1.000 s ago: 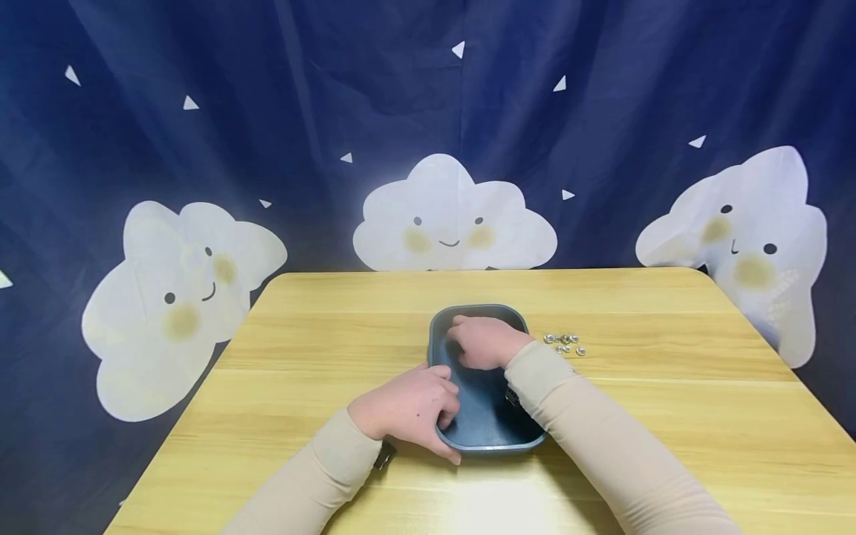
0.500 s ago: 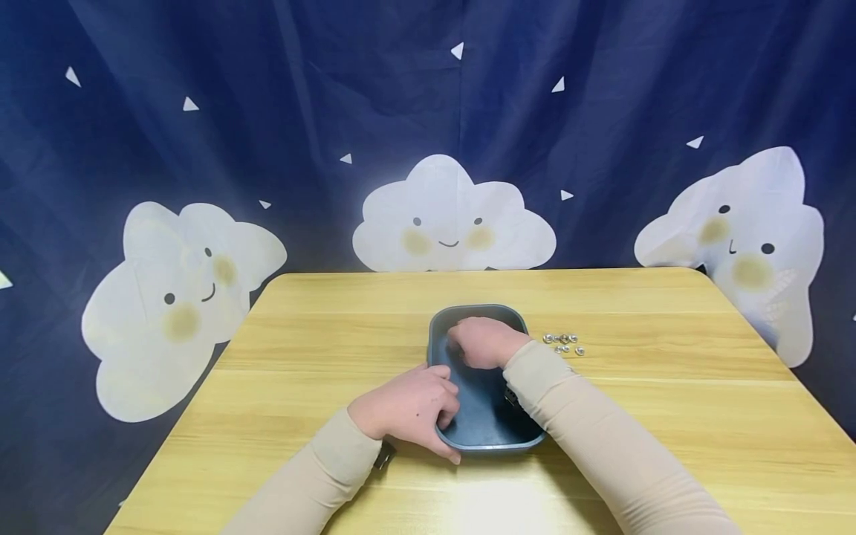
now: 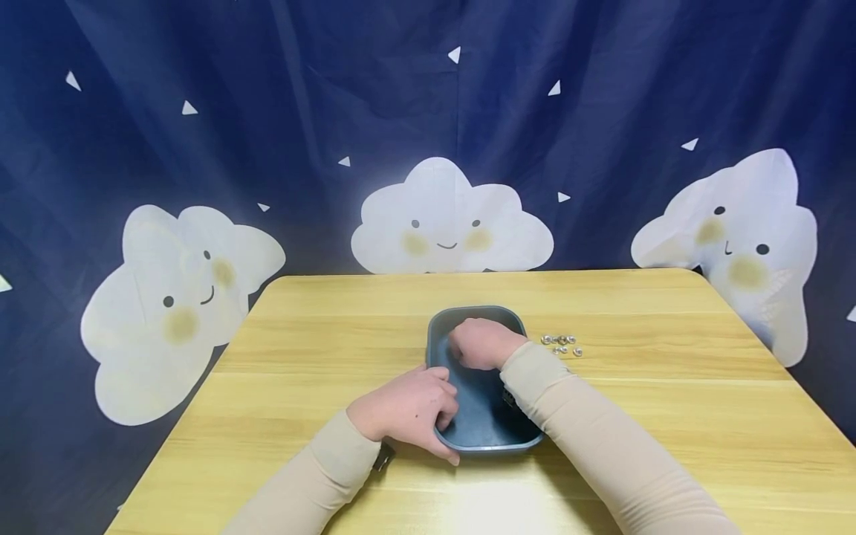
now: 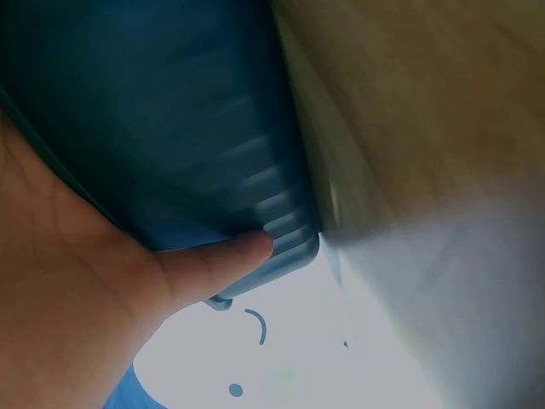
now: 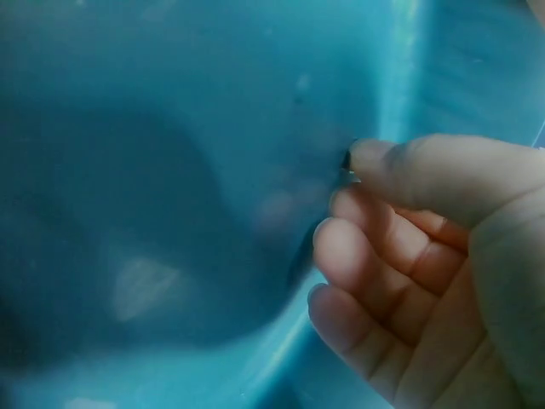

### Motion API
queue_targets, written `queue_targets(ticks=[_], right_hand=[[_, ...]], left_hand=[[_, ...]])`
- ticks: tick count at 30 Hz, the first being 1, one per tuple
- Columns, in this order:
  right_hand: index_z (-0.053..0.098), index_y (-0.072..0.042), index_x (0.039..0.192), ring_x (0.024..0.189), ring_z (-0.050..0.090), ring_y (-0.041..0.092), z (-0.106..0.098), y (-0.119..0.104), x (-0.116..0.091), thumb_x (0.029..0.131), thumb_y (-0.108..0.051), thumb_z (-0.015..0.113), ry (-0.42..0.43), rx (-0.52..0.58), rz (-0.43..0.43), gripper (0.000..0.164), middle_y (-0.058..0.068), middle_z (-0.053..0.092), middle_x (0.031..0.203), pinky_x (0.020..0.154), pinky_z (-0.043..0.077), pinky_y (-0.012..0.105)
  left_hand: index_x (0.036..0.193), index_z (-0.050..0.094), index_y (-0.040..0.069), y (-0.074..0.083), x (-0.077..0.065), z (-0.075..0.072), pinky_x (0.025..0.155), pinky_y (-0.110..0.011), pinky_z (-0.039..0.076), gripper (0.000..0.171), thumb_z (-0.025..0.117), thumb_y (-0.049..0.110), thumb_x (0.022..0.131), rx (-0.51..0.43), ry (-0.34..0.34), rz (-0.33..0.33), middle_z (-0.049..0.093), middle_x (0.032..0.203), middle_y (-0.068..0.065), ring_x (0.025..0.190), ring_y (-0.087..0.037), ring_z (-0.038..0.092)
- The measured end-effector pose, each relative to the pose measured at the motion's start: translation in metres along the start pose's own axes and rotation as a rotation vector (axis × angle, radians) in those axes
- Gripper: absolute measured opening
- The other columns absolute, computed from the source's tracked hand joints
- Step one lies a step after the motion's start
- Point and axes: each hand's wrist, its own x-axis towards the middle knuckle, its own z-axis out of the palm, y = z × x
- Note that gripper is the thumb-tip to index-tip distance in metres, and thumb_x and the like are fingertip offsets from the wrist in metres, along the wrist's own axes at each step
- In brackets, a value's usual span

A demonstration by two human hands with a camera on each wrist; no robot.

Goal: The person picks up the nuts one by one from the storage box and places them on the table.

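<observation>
A dark blue-grey rectangular plastic bin (image 3: 491, 407) stands on the wooden table. My left hand (image 3: 411, 405) grips its near left rim, fingers curled over into the bin. In the left wrist view the thumb (image 4: 221, 260) lies along the ribbed outer wall of the bin (image 4: 179, 128). My right hand (image 3: 484, 343) reaches into the far part of the bin. In the right wrist view its thumb and forefinger pinch a small metal piece (image 5: 347, 162), close over the bin floor (image 5: 153, 196). Only a dark, shiny sliver of that piece shows; the fingertips hide the rest.
Several small silver ring-shaped metal parts (image 3: 562, 341) lie on the table just right of the bin, close to the right sleeve (image 3: 535, 368). Behind the table's back edge (image 3: 468, 273) hangs a dark blue curtain (image 3: 401, 89) with clouds.
Inside the bin, my right fingertips have drawn together and curled in a little. My left hand and the bin have kept their places. The head view has shifted slightly.
</observation>
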Motion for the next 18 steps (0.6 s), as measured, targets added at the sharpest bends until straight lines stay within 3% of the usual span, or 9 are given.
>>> queue_targets(ticks=[8,18], right_hand=[[0.052,-0.021,0.064,0.049,0.039,0.011,-0.001,0.000,0.001,0.084,-0.010,0.066,-0.020,0.012,0.002,0.027,-0.008,0.040,0.054,0.049,0.035,0.027],[0.059,-0.022,0.074,0.058,0.049,0.010,-0.010,0.002,-0.005,0.083,-0.010,0.069,-0.001,0.108,-0.015,0.018,-0.008,0.055,0.066,0.056,0.043,0.028]], left_hand=[[0.056,0.047,0.029,0.000,-0.001,-0.001,0.065,-0.021,0.030,0.055,0.081,0.071,0.066,-0.007,-0.005,-0.005,0.038,0.065,0.021,0.074,-0.006,0.034],[0.056,0.047,0.030,-0.001,0.000,-0.001,0.066,-0.022,0.031,0.054,0.080,0.072,0.066,-0.015,-0.008,-0.007,0.039,0.066,0.021,0.076,-0.005,0.036]])
